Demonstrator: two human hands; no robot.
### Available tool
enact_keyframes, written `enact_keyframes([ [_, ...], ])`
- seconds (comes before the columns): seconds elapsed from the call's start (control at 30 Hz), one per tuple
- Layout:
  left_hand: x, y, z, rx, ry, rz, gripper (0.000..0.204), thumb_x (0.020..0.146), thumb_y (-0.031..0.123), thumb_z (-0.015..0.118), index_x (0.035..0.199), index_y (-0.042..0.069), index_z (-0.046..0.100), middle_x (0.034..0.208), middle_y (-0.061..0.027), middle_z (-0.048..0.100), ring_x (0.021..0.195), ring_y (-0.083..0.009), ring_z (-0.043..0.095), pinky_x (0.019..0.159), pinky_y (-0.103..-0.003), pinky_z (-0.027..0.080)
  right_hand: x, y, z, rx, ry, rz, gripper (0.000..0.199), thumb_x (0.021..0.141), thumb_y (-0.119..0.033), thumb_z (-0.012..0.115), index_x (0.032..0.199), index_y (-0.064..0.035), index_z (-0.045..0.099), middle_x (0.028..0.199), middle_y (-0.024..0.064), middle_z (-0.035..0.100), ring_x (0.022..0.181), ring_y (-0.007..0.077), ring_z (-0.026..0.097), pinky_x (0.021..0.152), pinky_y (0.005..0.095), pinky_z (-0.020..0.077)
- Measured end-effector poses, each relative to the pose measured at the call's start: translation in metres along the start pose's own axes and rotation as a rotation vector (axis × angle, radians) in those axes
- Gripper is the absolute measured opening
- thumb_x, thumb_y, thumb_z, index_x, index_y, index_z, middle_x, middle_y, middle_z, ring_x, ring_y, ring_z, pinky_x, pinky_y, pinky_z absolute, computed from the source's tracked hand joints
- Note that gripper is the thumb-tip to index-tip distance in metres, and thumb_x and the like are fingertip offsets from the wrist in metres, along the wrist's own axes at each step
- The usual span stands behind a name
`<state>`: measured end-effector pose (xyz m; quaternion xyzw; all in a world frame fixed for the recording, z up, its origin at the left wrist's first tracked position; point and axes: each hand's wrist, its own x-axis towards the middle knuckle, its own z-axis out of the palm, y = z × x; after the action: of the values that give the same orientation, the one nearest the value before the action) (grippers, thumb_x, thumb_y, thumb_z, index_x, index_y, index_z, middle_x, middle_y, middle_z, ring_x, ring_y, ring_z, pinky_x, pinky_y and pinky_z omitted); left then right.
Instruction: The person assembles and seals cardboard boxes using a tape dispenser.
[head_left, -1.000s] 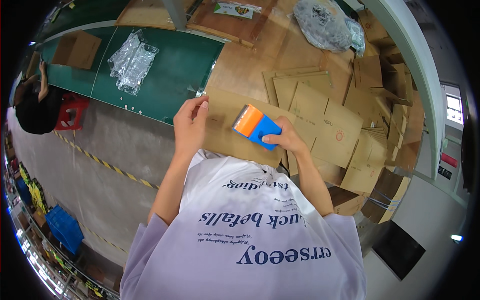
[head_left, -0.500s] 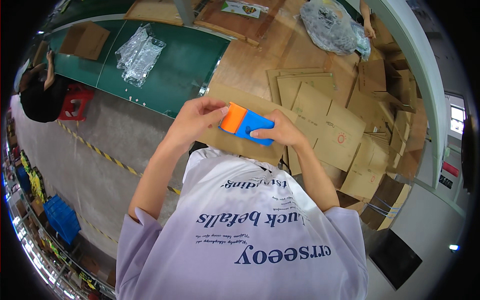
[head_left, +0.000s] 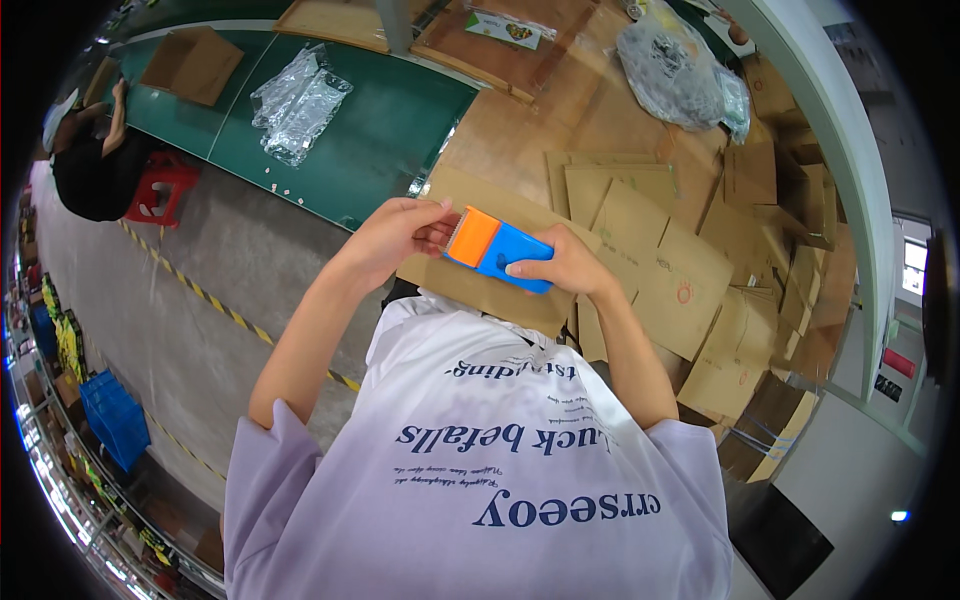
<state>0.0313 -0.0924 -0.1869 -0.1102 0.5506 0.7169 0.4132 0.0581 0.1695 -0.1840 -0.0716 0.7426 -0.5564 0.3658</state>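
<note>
My right hand (head_left: 575, 263) grips a blue and orange tape dispenser (head_left: 520, 258), its thumb lying across the blue body. A toothed edge runs along the dispenser's orange end, on the left. Just beside that end is my left hand (head_left: 400, 238), with thumb and fingers bent together; whatever they pinch, if anything, is too small to make out. Under both hands lies a flat brown cardboard piece (head_left: 480, 300), close against my shirt.
Flattened cartons (head_left: 660, 255) are piled on the wooden table to the right, near a clear plastic bag (head_left: 670, 65). Clear plastic packaging (head_left: 300, 105) and an open carton (head_left: 192, 65) rest on the green table. A person (head_left: 95, 170) sits at far left by a red stool (head_left: 165, 188).
My left fingers have drawn slightly off the orange end and curled, baring its toothed edge. My right hand keeps its grip on the tape dispenser. The whole view has shifted a little.
</note>
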Motion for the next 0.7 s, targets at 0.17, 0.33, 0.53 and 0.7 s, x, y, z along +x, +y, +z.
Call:
enact_keyframes([
  [0.17,-0.001,-0.001,0.005,0.03,0.07,-0.002,0.031,0.098,0.028,0.052,0.104,0.001,0.066,0.09,-0.0026,0.064,0.081,-0.0097,0.058,0.078,-0.027,0.048,-0.001,0.0,0.0,0.051,-0.024,0.026,0.025,0.078,-0.023,0.076,0.087,-0.001,0.067,0.072,0.002,0.063,0.065,0.0089,0.057,0.061,0.0252,0.0475],
  [0.33,0.003,0.001,0.003,0.045,-0.024,-0.015,0.026,0.094,0.025,0.059,0.097,0.0,0.064,0.09,-0.0047,0.064,0.08,-0.0107,0.059,0.078,-0.028,0.049,0.001,0.007,-0.003,0.075,-0.039,0.043,0.025,0.079,-0.024,0.075,0.082,-0.0005,0.067,0.069,0.0022,0.062,0.062,0.0084,0.058,0.058,0.0246,0.0467],
  [0.53,0.01,-0.013,-0.002,-0.039,0.031,0.0,0.019,0.094,0.017,0.056,0.095,0.001,0.065,0.086,-0.0024,0.062,0.081,-0.01,0.059,0.075,-0.027,0.05,0.0,0.007,0.001,0.108,0.011,0.042,0.022,0.078,-0.019,0.074,0.079,0.0014,0.065,0.067,0.0023,0.061,0.06,0.0082,0.056,0.056,0.0239,0.0456],
  [0.7,0.016,-0.012,0.001,0.025,0.049,0.017,0.017,0.092,0.013,0.055,0.095,-0.001,0.065,0.087,-0.0041,0.063,0.08,-0.0112,0.059,0.074,-0.027,0.051,0.0,0.0,0.001,0.115,0.003,0.074,0.024,0.079,-0.019,0.074,0.078,0.0023,0.064,0.068,0.0026,0.061,0.06,0.0081,0.056,0.057,0.024,0.0464],
])
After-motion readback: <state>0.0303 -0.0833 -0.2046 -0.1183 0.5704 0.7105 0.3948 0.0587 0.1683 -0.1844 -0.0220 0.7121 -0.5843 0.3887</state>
